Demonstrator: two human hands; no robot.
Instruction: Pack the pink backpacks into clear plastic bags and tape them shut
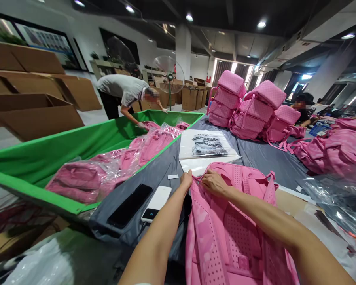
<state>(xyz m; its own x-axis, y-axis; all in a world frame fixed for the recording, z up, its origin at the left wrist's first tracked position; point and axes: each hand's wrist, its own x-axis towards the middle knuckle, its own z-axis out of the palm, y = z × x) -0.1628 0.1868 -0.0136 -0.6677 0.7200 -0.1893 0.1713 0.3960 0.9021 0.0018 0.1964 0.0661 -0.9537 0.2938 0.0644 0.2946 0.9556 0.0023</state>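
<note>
A pink backpack [240, 225] lies in front of me with its padded, perforated back and shoulder straps facing up. My left hand [186, 180] is closed at the upper left corner of the backpack, its fingers pinched by the strap's end; what exactly they grip is too small to make out. Just right of it, my right hand [215, 183] bends its fingers over the same edge, closed on the backpack's top. Beyond both hands lies a stack of white printed plastic bags [207, 144]. A black phone [130, 206] and a white power bank [156, 202] rest left of my forearm.
Left stands a green-lined bin [86, 144] holding bagged pink backpacks; a person [127, 93] leans over it. Stacked pink backpacks [225, 99] rise at the table's far side. More backpacks [338, 150] and clear plastic bags [341, 198] lie right. Cardboard boxes [35, 114] stand far left.
</note>
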